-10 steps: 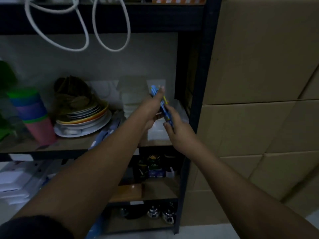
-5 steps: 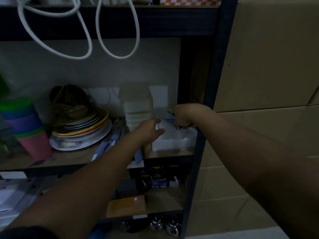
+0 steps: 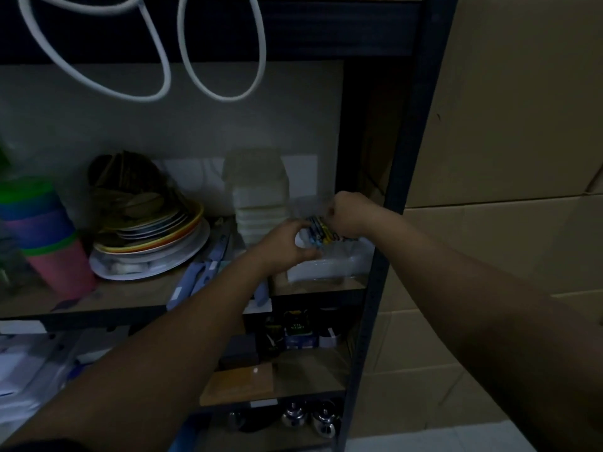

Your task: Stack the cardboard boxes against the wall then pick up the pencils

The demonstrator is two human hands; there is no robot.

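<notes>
A bundle of blue and yellow pencils (image 3: 321,232) lies across the top of a clear plastic container (image 3: 329,267) at the right end of a dim shelf. My right hand (image 3: 350,214) is closed over the bundle's right end. My left hand (image 3: 284,243) curls around the container's left rim, fingers touching the pencils' left end. Large cardboard boxes (image 3: 509,125) stand stacked against the wall to the right of the shelving unit.
The black shelf post (image 3: 396,190) stands just right of my right wrist. A pile of plates (image 3: 153,246), stacked coloured cups (image 3: 49,236) and a stack of white tubs (image 3: 259,207) share the shelf. White cable loops (image 3: 163,60) hang above. Lower shelves hold small items.
Both hands have lowered the pencils from in front of the shelf down onto the clear container. The right hand has shifted over the bundle; the left has dropped to the container's rim.
</notes>
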